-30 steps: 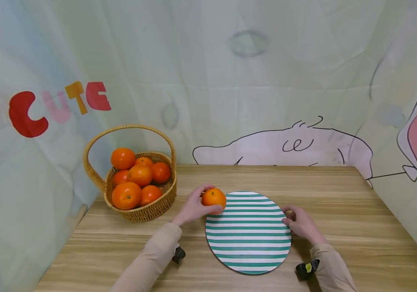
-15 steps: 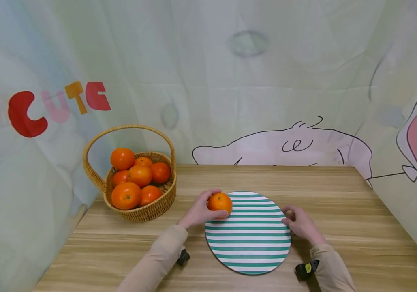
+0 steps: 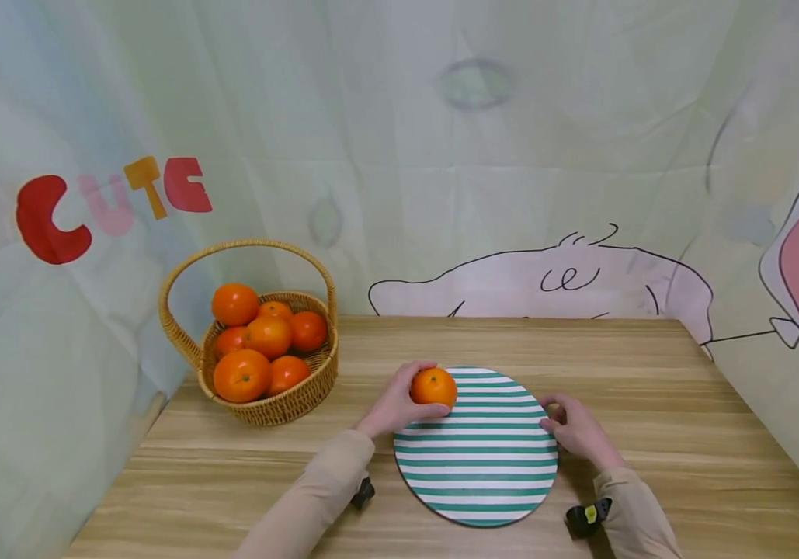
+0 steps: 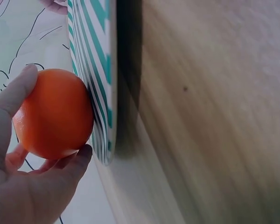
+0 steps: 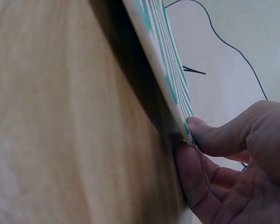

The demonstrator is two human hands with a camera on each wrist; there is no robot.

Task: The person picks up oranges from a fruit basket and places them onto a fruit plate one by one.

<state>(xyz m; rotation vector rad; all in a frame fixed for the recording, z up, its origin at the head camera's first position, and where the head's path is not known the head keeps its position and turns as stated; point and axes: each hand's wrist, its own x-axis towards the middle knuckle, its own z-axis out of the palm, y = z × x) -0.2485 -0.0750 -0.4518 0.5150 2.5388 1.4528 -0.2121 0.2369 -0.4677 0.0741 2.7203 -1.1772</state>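
In the head view, my left hand holds an orange over the upper left of a round board with green and white stripes. Thumb and fingers curl round the fruit in the left wrist view, where the orange appears to touch the striped face. At the board's right edge, my right hand pinches the rim. The right wrist view has the thumb on the striped side and a finger underneath. A dark shadowed gap shows between the board and the tabletop.
A wicker basket with a tall handle stands at the left of the wooden table, with several oranges in it. Printed cloth hangs behind the table and along its sides.
My left hand has carried the orange to the right, from the board's left edge further in over its stripes. The right hand and the board have hardly moved.
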